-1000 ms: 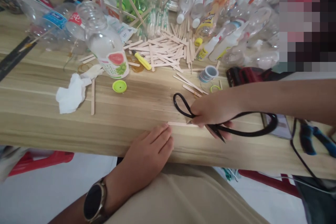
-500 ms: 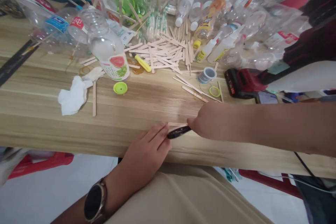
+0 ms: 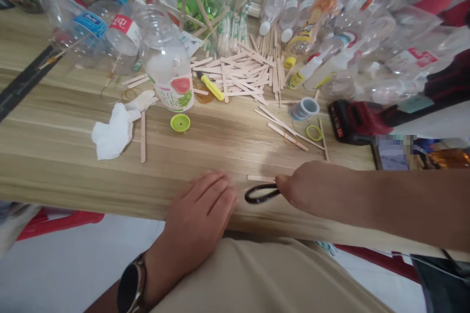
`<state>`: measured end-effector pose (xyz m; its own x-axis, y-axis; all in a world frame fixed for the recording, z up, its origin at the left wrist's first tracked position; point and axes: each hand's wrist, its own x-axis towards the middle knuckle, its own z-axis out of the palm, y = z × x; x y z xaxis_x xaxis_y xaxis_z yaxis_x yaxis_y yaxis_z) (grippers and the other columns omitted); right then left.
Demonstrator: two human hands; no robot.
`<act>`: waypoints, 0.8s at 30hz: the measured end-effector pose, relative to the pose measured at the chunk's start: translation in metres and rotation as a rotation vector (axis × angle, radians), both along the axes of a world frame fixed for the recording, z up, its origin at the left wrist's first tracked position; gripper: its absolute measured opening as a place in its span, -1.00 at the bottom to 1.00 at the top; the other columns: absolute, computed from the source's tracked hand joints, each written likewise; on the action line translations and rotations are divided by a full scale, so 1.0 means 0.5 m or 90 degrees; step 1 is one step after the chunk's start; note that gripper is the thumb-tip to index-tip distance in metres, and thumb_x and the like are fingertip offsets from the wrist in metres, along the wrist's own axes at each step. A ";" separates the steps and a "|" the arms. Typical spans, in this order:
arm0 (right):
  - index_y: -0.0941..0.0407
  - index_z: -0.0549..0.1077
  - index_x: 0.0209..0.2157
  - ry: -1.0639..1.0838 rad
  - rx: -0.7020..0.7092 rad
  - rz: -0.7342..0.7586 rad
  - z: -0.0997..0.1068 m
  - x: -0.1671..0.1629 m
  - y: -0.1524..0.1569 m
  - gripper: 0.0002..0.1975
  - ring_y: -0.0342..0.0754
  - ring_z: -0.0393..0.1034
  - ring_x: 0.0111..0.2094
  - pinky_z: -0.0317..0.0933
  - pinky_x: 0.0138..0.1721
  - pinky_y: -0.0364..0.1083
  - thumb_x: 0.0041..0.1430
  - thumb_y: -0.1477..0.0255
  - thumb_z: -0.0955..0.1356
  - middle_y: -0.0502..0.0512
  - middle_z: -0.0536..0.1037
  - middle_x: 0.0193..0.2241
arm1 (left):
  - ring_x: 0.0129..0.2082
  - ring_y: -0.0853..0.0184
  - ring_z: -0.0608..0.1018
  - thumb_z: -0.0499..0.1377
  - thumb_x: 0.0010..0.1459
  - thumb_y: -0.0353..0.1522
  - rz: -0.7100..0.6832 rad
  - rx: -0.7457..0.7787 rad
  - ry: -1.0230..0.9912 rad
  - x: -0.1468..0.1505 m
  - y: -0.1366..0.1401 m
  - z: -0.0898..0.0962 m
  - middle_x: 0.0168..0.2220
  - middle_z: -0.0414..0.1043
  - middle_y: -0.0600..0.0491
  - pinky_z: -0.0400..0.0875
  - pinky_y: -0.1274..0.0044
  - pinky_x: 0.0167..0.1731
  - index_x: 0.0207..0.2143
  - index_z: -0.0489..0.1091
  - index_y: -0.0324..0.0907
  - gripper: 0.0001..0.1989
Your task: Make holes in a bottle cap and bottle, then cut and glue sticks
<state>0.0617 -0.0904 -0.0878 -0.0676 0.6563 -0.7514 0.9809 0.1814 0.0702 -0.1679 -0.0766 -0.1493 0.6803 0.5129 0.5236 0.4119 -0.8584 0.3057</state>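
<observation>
Pale wooden stick (image 3: 260,178), partly behind the right fingers (image 3: 283,186)

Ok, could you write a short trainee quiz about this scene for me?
1. What black part sticks out of the grip of the right hand?
2. True or false: the lime-green cap lies on the table near the fruit-label bottle.
3. The left hand: (A) holds tape, (B) rests on the table, (C) is out of view?

Key: 1. A looped handle; the hand hides the rest. 2. True. 3. B.
</observation>
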 end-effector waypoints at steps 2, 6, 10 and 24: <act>0.09 0.49 -0.52 0.082 0.097 0.040 -0.031 0.027 -0.007 -0.78 -0.08 0.32 -0.66 0.04 -0.52 -0.08 -0.09 0.71 0.38 0.08 0.44 -0.73 | -0.13 0.20 0.60 0.10 0.28 -0.47 0.030 -0.022 -0.016 -0.006 0.003 0.005 -0.20 0.62 -0.04 0.48 0.34 -0.06 -0.19 0.46 -0.30 -0.86; 0.11 0.30 -0.76 0.140 0.027 0.011 -0.078 0.081 0.005 -0.59 -0.26 0.01 -0.84 -0.05 -0.64 -0.19 0.17 0.53 0.28 -0.11 0.17 -0.90 | -0.20 0.25 0.58 0.09 0.29 -0.47 0.077 -0.059 -0.047 -0.015 0.004 0.010 -0.26 0.61 -0.04 0.45 0.40 -0.09 -0.21 0.45 -0.30 -0.86; 0.10 0.34 -0.69 0.167 0.051 0.030 -0.077 0.086 -0.004 -0.68 -0.22 0.07 -0.82 -0.02 -0.63 -0.17 0.13 0.53 0.30 -0.10 0.21 -0.87 | -0.22 0.27 0.56 0.08 0.29 -0.46 0.083 -0.084 -0.058 -0.013 0.002 0.008 -0.30 0.59 -0.04 0.43 0.43 -0.11 -0.23 0.44 -0.28 -0.86; 0.19 0.48 -0.50 0.052 -0.170 0.000 0.027 -0.004 0.038 -0.73 -0.05 0.42 -0.63 0.11 -0.57 -0.15 0.17 0.61 0.21 0.15 0.52 -0.64 | -0.30 0.28 0.55 0.06 0.29 -0.47 0.112 -0.093 -0.075 0.005 -0.001 0.025 -0.35 0.58 0.00 0.44 0.44 -0.20 -0.27 0.41 -0.24 -0.87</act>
<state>0.0598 -0.0713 -0.0745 -0.1347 0.4359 -0.8899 0.9813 0.1831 -0.0588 -0.1656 -0.0769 -0.1370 0.5134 0.6939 0.5049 0.5049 -0.7200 0.4761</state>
